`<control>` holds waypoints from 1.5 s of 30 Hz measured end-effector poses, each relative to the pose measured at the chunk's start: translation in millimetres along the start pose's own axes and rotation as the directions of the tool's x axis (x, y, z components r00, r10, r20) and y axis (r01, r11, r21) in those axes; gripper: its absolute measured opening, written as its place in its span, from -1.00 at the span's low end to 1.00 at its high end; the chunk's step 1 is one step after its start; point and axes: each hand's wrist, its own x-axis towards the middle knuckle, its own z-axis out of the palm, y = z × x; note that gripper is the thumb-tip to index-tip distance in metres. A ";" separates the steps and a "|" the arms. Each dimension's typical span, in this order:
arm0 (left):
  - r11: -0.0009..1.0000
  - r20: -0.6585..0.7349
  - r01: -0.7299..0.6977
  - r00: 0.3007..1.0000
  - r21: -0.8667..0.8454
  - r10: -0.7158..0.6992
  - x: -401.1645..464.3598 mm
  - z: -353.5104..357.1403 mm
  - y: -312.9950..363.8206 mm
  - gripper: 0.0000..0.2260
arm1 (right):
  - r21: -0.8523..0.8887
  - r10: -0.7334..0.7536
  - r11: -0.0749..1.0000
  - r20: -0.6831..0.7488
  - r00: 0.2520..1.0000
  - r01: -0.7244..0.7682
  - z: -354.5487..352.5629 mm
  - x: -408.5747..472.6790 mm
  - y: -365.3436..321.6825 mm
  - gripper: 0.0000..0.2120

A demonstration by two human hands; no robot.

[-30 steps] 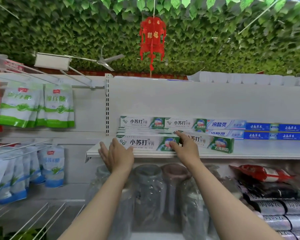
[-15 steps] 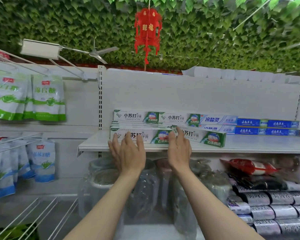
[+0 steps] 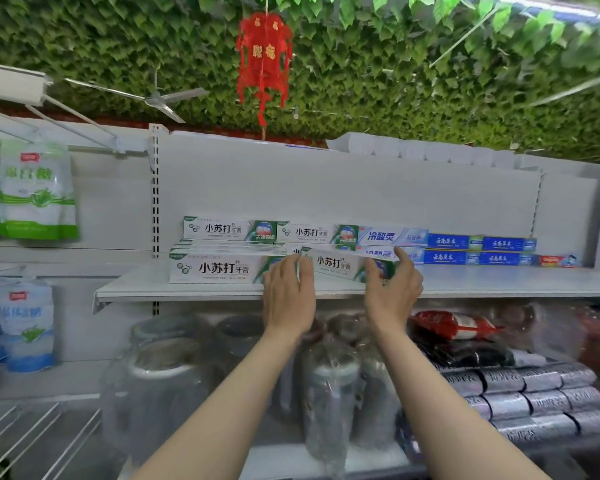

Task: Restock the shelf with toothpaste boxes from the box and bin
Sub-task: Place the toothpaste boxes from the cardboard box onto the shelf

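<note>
White-and-green toothpaste boxes lie on the white shelf (image 3: 499,282). One front box (image 3: 219,270) sits square to the shelf edge. A second front box (image 3: 336,265) lies slightly slanted to its right. My left hand (image 3: 288,292) rests with straight fingers where these two boxes meet. My right hand (image 3: 394,289) touches the slanted box's right end, fingers pointing up, thumb on its front. More white-and-green boxes (image 3: 229,230), pale blue boxes (image 3: 392,236) and dark blue boxes (image 3: 482,244) are stacked behind. No supply box or bin is in view.
Bags of sugar (image 3: 37,192) hang on pegs to the left. Plastic-wrapped jars (image 3: 167,375), a red packet (image 3: 454,329) and wrapped rolls (image 3: 534,393) fill the level below. Wire racks (image 3: 32,438) jut out at lower left. A red lantern (image 3: 264,57) hangs overhead.
Both hands slid right along the shelf front: the left from the front box's left end to its right end, the right from the boxes' junction to the slanted box's right end.
</note>
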 end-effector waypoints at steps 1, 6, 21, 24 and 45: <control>1.000 0.006 0.004 1.000 -0.017 -0.004 -0.1 5.7 1.7 -0.35 | -0.013 0.016 1.000 0.019 1.000 -0.016 -4.3 7.3 4.9 -0.43; 0.998 0.054 0.048 0.997 -0.039 -0.046 -4.9 18.5 9.6 -0.47 | -0.023 0.037 0.999 0.134 0.990 -0.035 -7.3 34.8 24.7 -0.45; 0.998 0.027 0.059 0.998 -0.021 -0.059 -9.9 13.6 5.9 -0.25 | -0.070 0.156 0.986 0.070 0.985 -0.151 -22.5 48.0 21.4 -0.75; 0.999 -0.029 0.053 0.998 0.000 -0.053 -10.2 5.5 3.7 -0.44 | 0.248 0.163 0.956 -0.001 0.987 -0.158 -29.2 38.1 20.6 -0.78; 0.961 -0.376 0.133 0.926 0.244 -0.033 -24.8 -78.8 -63.5 -0.35 | 0.192 -0.043 0.978 0.579 0.814 -0.085 63.4 -42.1 -36.5 -0.50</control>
